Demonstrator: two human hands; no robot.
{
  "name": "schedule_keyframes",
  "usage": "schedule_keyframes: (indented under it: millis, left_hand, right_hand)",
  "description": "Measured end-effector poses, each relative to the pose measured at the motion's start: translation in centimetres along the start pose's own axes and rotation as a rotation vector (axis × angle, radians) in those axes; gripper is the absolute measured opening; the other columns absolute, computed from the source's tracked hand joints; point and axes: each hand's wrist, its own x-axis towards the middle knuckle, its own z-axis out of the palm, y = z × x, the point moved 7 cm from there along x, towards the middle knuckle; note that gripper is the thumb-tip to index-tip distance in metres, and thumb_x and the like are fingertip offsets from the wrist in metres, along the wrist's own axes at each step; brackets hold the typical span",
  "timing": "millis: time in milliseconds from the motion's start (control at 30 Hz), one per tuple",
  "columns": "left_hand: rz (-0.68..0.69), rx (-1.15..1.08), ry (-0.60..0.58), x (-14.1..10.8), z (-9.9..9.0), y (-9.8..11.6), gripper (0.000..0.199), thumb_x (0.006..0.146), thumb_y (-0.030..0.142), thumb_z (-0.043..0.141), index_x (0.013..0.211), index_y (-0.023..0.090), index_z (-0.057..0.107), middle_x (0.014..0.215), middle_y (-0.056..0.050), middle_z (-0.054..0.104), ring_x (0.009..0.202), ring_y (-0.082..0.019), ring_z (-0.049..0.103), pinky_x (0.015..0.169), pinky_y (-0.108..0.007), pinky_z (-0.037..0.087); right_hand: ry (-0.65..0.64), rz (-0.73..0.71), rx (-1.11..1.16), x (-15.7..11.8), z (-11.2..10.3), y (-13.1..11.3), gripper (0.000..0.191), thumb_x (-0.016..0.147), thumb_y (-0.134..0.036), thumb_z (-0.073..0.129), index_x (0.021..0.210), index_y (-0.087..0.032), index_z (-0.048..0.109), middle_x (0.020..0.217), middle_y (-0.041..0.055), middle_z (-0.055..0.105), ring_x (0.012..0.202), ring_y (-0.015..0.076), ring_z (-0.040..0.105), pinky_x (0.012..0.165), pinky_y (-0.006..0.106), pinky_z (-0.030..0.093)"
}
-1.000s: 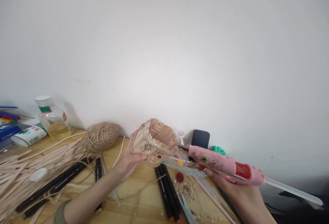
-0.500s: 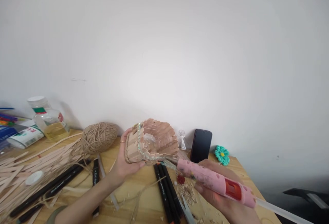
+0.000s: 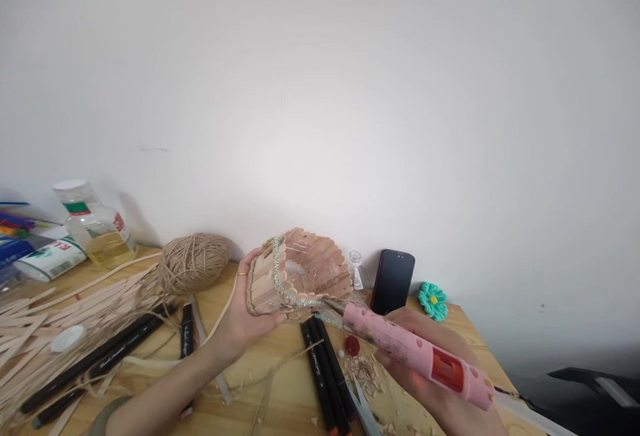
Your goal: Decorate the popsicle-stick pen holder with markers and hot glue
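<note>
My left hand (image 3: 243, 319) grips the base of a small round basket (image 3: 265, 284) made of wooden sticks, tilted so its clear-lined inside faces right. A glittery trim (image 3: 277, 269) runs round the outside below its scalloped rim, with a loose tail hanging under it. Twine edges the base. In my right hand (image 3: 425, 356) is a pink hot glue gun (image 3: 390, 339) with a red window and a clear glue stick at its back end. Its metal nozzle meets the trim at the basket's near lower side; whether it touches cannot be made out.
Several black markers (image 3: 320, 369), scissors (image 3: 364, 409) and wood shavings lie in front. A twine ball (image 3: 195, 263), wooden strips (image 3: 100, 289) and a bottle of yellowish liquid (image 3: 107, 243) stand left. A phone (image 3: 393, 283) and a teal crochet flower (image 3: 433, 301) are by the wall.
The basket in my left hand has shifted slightly right. The glue gun's back end has dropped a little and moved left, while its nozzle stays by the trim.
</note>
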Motion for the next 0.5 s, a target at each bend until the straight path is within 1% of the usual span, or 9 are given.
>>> schedule_keyframes:
  millis: [67,133,233,300,400,500]
  left_hand:
    - [-0.017,-0.029,0.028,-0.2,0.17,0.08,0.086,0.047,0.023,0.086,0.122,0.031,0.045,0.128,-0.004,0.052,0.119,-0.026,0.05,0.095,-0.032,0.044]
    - [-0.032,-0.047,0.036,-0.3,0.34,0.11,0.086,0.046,0.023,0.087,0.121,0.031,0.047,0.126,-0.004,0.053,0.116,-0.026,0.052,0.094,-0.033,0.045]
    - [-0.035,-0.059,0.019,-0.29,0.44,0.14,0.085,0.047,0.022,0.087,0.122,0.03,0.047,0.124,-0.005,0.055,0.112,-0.026,0.054,0.092,-0.034,0.047]
    - [-0.027,-0.052,-0.001,-0.2,0.35,0.15,0.084,0.049,0.021,0.086,0.122,0.031,0.046,0.126,-0.005,0.054,0.112,-0.026,0.055,0.089,-0.032,0.048]
    - [-0.011,-0.018,-0.037,-0.02,0.11,0.16,0.084,0.049,0.02,0.086,0.122,0.031,0.046,0.13,-0.006,0.052,0.116,-0.028,0.053,0.09,-0.033,0.047]
    - [0.004,-0.022,-0.061,0.19,-0.1,0.29,0.087,0.046,0.019,0.087,0.122,0.03,0.046,0.132,-0.007,0.05,0.123,-0.03,0.048,0.098,-0.036,0.043]
  right_hand:
    - [-0.005,-0.007,-0.002,-0.04,0.07,-0.13,0.013,0.08,-0.036,0.059,0.071,-0.027,0.063,0.064,0.0011,0.065,0.051,0.0196,0.06,0.044,0.031,0.046]
    - [-0.002,-0.003,-0.01,-0.11,0.02,-0.17,0.014,0.081,-0.036,0.059,0.073,-0.025,0.064,0.067,0.002,0.066,0.056,0.0196,0.062,0.047,0.03,0.047]
    - [0.016,-0.039,-0.019,-0.25,-0.27,-0.3,0.011,0.08,-0.032,0.06,0.077,-0.023,0.065,0.074,0.003,0.068,0.063,0.0199,0.064,0.055,0.03,0.05]
    - [0.012,-0.067,-0.028,-0.31,-0.38,-0.31,0.007,0.079,-0.03,0.062,0.08,-0.024,0.065,0.076,0.0029,0.069,0.065,0.02,0.065,0.056,0.03,0.05]
    - [-0.012,-0.054,-0.043,-0.33,-0.35,-0.08,0.005,0.078,-0.028,0.062,0.076,-0.025,0.065,0.069,0.0008,0.066,0.058,0.0184,0.062,0.05,0.029,0.047]
    - [-0.006,-0.036,-0.021,-0.36,-0.32,-0.13,0.007,0.077,-0.026,0.063,0.071,-0.025,0.066,0.063,-0.0011,0.061,0.053,0.0166,0.059,0.047,0.027,0.046]
